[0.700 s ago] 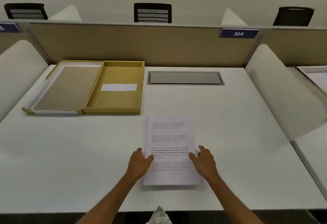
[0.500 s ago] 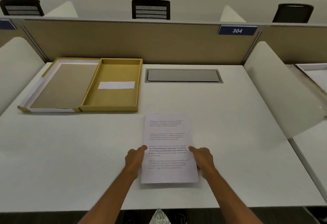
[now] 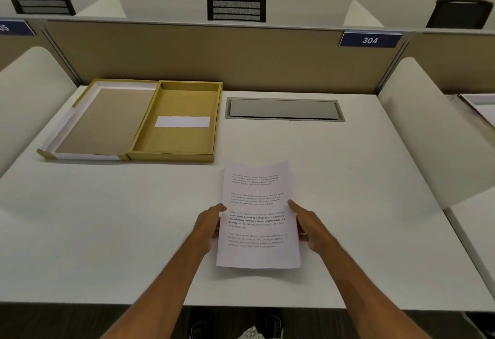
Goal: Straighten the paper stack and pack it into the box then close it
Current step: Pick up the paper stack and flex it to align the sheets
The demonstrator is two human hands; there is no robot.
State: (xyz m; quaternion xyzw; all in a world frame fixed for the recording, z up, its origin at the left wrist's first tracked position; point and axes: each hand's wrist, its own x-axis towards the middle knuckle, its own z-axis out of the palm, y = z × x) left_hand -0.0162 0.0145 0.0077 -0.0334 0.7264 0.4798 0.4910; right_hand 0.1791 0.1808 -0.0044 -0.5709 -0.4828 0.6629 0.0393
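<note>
**Paper stack gripped at both long edges**

Paper stack (image 3: pixel 258 215) at lower centre of the frame, over the white worktop (image 3: pixel 107 231), far end tilted up slightly. Left hand (image 3: pixel 210 227) clasped on its left edge, right hand (image 3: pixel 312 229) on its right, fingers (image 3: pixel 296 208) closed around the sheets. Open yellow box (image 3: pixel 175 121) at upper left, lid (image 3: pixel 99 121) flat beside it, white label (image 3: pixel 182 121) inside.
</note>
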